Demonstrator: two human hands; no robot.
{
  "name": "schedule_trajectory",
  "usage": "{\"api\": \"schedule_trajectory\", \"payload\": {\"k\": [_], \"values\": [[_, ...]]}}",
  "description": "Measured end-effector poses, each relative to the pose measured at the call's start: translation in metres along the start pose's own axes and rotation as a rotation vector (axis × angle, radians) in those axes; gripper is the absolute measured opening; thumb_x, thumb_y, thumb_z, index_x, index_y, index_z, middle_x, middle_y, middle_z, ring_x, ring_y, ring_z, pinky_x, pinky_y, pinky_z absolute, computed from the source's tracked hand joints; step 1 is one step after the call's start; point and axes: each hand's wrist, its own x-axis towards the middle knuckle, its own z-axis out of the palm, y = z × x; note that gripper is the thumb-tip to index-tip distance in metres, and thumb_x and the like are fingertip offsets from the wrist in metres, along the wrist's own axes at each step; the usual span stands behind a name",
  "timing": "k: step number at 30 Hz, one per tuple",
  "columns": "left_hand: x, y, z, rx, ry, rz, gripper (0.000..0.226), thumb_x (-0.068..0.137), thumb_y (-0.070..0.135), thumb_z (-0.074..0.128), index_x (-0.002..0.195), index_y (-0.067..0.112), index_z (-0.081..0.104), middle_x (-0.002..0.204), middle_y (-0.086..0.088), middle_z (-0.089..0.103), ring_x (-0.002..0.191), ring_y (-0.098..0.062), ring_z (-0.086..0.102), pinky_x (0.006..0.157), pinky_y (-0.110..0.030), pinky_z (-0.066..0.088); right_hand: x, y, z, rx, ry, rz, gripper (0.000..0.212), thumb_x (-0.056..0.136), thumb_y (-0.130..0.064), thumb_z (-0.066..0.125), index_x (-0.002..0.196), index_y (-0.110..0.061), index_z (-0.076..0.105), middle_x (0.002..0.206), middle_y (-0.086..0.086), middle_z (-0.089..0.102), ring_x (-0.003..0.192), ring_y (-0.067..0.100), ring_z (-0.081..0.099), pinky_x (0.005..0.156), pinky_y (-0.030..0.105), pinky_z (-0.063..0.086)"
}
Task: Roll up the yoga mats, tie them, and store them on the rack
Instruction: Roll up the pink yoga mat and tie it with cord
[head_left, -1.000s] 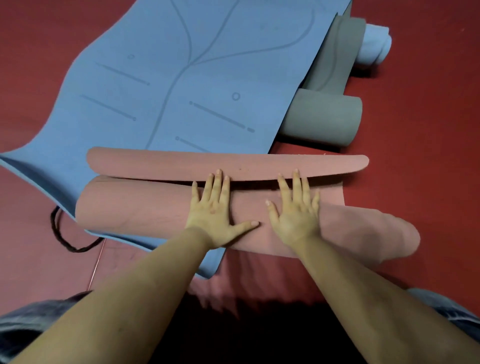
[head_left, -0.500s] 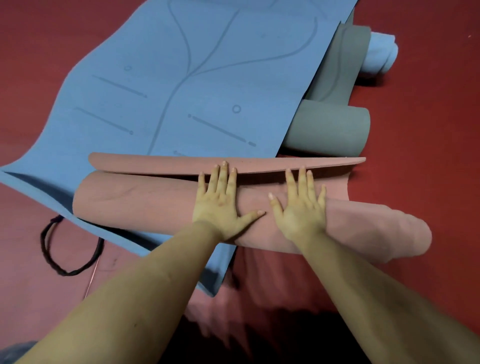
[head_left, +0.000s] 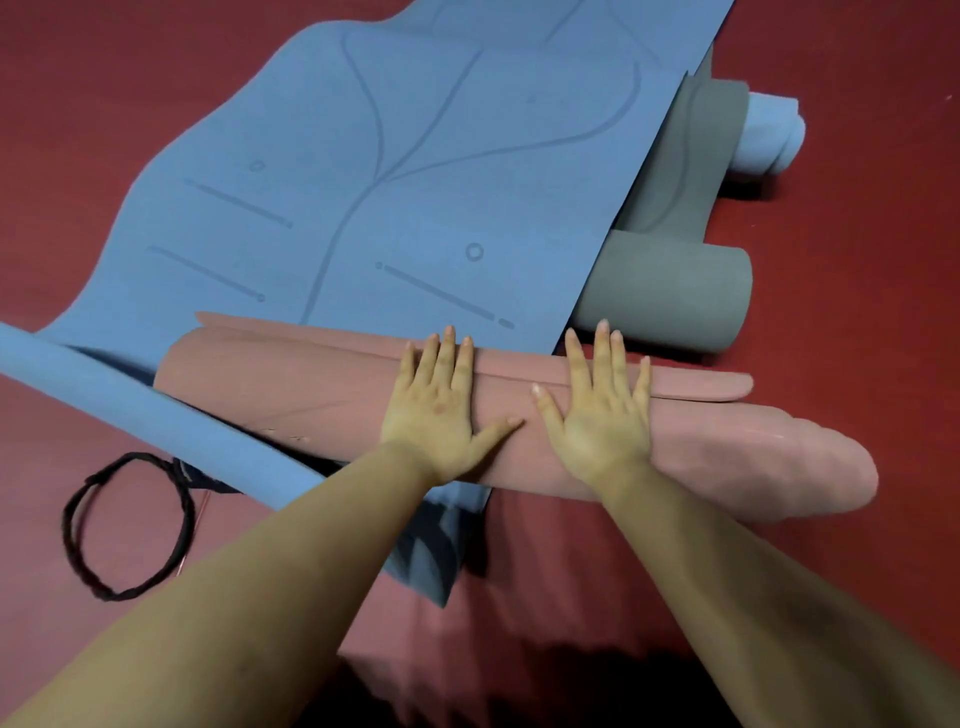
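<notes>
A pink yoga mat (head_left: 291, 384) lies rolled into a thick tube across the floor, its last flap narrow along the far side. My left hand (head_left: 439, 410) and my right hand (head_left: 602, 415) press flat on top of the roll, side by side, fingers straight and pointing away. The roll rests on the near end of a spread blue yoga mat (head_left: 395, 171) with printed lines. A grey mat (head_left: 670, 296), partly rolled, pokes out from under the blue one at the right. A black braided cord loop (head_left: 130, 525) lies on the floor at the left.
A light blue roll (head_left: 769, 132) lies at the far right behind the grey mat. The blue mat's near edge curls up (head_left: 156, 415) left of my left arm. Red floor (head_left: 857, 260) surrounds the mats.
Both hands have pushed the pink roll away from me. The loose flap has shrunk to a thin strip as the roll took it up. The blue mat's near edge has curled up.
</notes>
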Motion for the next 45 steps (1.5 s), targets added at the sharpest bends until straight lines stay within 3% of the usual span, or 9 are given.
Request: {"api": "schedule_trajectory", "payload": {"k": [7,14,20,28,35,38,42,43,45], "values": [[0.041,-0.002,-0.009,0.013,-0.024,-0.039,0.103,0.075,0.081,0.003,0.151,0.011,-0.002,0.159,-0.01,-0.003,0.146,-0.024,-0.003,0.116,-0.046,-0.011,-0.025,0.0,0.009,-0.037,0.067,-0.096,0.07,0.086,-0.056,0.032,0.139,-0.012,0.046,0.148,0.014,0.038,0.136,0.03,0.035,0.11,0.049,0.012],[0.036,-0.005,-0.015,0.019,-0.043,0.045,0.107,0.065,0.078,-0.008,0.151,0.017,0.0,0.159,-0.007,0.003,0.146,-0.025,-0.001,0.115,-0.047,-0.01,0.022,0.007,-0.004,0.007,-0.097,-0.102,0.082,0.081,-0.065,0.003,0.151,-0.025,0.014,0.16,0.005,0.001,0.147,0.021,-0.001,0.115,0.046,-0.006],[0.059,-0.01,-0.027,-0.026,-0.103,0.02,0.09,0.083,0.076,0.023,0.151,0.021,0.005,0.159,-0.005,0.003,0.146,-0.024,0.0,0.116,-0.047,-0.002,0.06,0.007,-0.017,-0.009,-0.269,-0.082,0.071,0.093,-0.062,0.023,0.152,-0.026,0.004,0.16,0.002,-0.002,0.146,0.016,-0.006,0.117,0.046,-0.007],[0.084,-0.016,-0.05,0.117,-0.371,0.099,0.135,0.052,0.074,0.071,0.15,0.02,-0.004,0.156,-0.005,0.009,0.143,-0.025,0.008,0.116,-0.043,0.005,0.089,0.014,-0.039,-0.037,-0.603,-0.182,0.136,0.052,-0.08,0.068,0.152,-0.012,0.004,0.158,0.007,0.01,0.145,0.022,0.008,0.119,0.042,0.005],[0.045,-0.008,-0.03,0.136,-0.153,0.045,0.12,0.062,0.063,0.072,0.149,0.018,0.002,0.153,-0.009,0.012,0.142,-0.028,0.009,0.114,-0.05,0.002,0.073,0.004,-0.037,-0.101,-0.532,-0.253,0.124,0.044,-0.071,0.079,0.136,-0.005,0.029,0.137,0.012,0.038,0.13,0.028,0.033,0.115,0.039,0.017],[0.007,0.021,-0.024,-0.251,0.063,-0.264,0.1,0.074,0.035,0.07,0.149,0.016,0.007,0.155,-0.014,0.003,0.143,-0.03,0.003,0.115,-0.045,-0.002,0.059,0.001,-0.036,-0.094,-0.455,-0.25,0.128,0.046,-0.07,0.079,0.141,-0.005,0.024,0.138,0.011,0.038,0.128,0.028,0.036,0.111,0.038,0.023],[-0.01,0.067,-0.035,-1.35,0.199,-1.204,0.087,0.074,0.02,0.071,0.145,0.011,0.021,0.147,-0.015,0.027,0.127,-0.034,0.038,0.103,-0.04,0.037,0.042,-0.002,-0.036,-0.105,-0.377,-0.228,0.132,0.051,-0.067,0.076,0.149,-0.009,0.01,0.142,0.009,0.032,0.132,0.027,0.029,0.114,0.04,0.016],[-0.007,0.069,-0.033,-1.695,0.146,-1.314,0.079,0.074,0.025,0.072,0.14,0.012,0.031,0.139,-0.014,0.041,0.114,-0.032,0.051,0.086,-0.041,0.049,0.034,-0.003,-0.034,-0.103,-0.345,-0.224,0.128,0.052,-0.065,0.076,0.148,-0.01,0.012,0.142,0.008,0.032,0.132,0.027,0.028,0.114,0.04,0.013],[-0.002,0.069,-0.031,-2.077,-0.084,-1.174,0.066,0.077,0.048,0.068,0.131,0.015,0.047,0.129,-0.009,0.056,0.098,-0.026,0.06,0.071,-0.038,0.054,0.017,-0.005,-0.031,-0.094,-0.282,-0.209,0.122,0.056,-0.058,0.078,0.148,-0.011,0.014,0.143,0.007,0.029,0.135,0.026,0.024,0.116,0.041,0.007]]}}
